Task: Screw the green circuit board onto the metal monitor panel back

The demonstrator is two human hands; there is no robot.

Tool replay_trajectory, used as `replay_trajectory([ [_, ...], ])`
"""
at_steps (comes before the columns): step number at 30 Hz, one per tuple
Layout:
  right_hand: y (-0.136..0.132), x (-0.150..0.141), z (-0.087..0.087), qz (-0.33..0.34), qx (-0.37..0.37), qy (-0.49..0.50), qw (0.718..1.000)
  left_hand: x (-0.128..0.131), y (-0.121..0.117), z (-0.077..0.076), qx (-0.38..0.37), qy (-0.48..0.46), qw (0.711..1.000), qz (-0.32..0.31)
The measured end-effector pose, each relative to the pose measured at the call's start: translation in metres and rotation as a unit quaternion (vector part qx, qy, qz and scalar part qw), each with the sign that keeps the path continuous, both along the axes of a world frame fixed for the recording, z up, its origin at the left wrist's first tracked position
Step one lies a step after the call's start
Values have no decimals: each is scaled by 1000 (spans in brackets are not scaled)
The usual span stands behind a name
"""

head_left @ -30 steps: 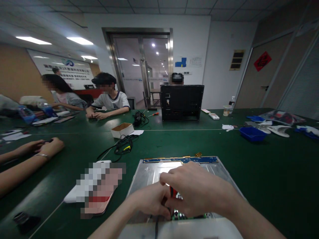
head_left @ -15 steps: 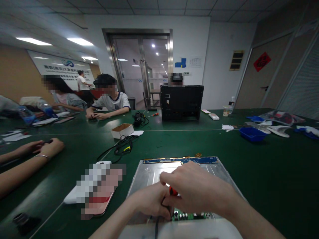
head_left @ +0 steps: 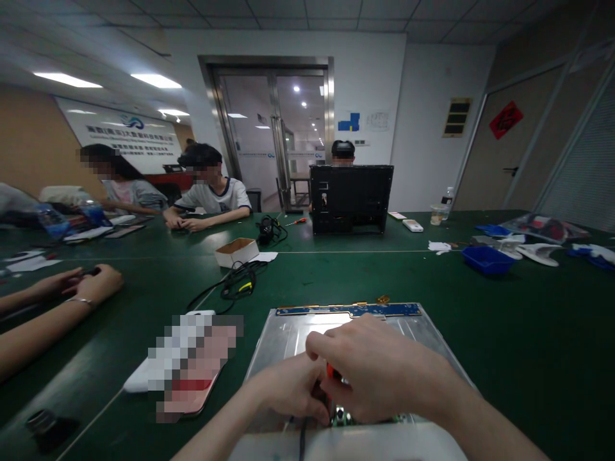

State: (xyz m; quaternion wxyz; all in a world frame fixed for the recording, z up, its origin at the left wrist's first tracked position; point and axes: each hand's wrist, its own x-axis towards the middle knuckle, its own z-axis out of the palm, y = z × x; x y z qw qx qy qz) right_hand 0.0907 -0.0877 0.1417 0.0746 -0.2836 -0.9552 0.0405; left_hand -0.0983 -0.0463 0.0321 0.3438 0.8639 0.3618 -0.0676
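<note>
In front of me lies a flat metal display panel (head_left: 276, 336), with a blue circuit strip (head_left: 401, 310) along its far edge. My right hand (head_left: 384, 368) is closed around a red-handled screwdriver (head_left: 330, 371), mostly hidden by the fingers, over a green circuit board (head_left: 342, 416) at the panel's near side. My left hand (head_left: 295, 387) is closed beside it, its fingertips low at the board's left end. What those fingertips pinch is hidden. Just below them runs a black cable (head_left: 302, 438) towards me.
Left of the panel lie a white object (head_left: 139, 378) and a pink phone-like object (head_left: 199, 400), both partly blurred. Farther off are black cables (head_left: 235, 278), an open box (head_left: 235, 253), a blue tray (head_left: 487, 260) and an upright black monitor casing (head_left: 350, 198). A co-worker's hands (head_left: 98, 285) rest at left.
My right hand has shifted slightly down and left and turned a little, covering more of the green board. My left hand stays almost in place.
</note>
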Motion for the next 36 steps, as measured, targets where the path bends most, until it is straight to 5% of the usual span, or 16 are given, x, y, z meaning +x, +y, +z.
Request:
replay_trajectory([
  [6,4,-2,-7,-36,27,-10,999,3,-3,10,-10,-32,999,32],
  [14,2,1,0,20,-7,7,1000,-1,2,-5,3,-30,1000,-3],
  [27,3,-2,-4,-24,5,-11,1000,2,-1,1,-5,-45,999,18],
  [36,-1,1,0,16,-13,5,1000,-1,1,-4,29,-6,999,10],
])
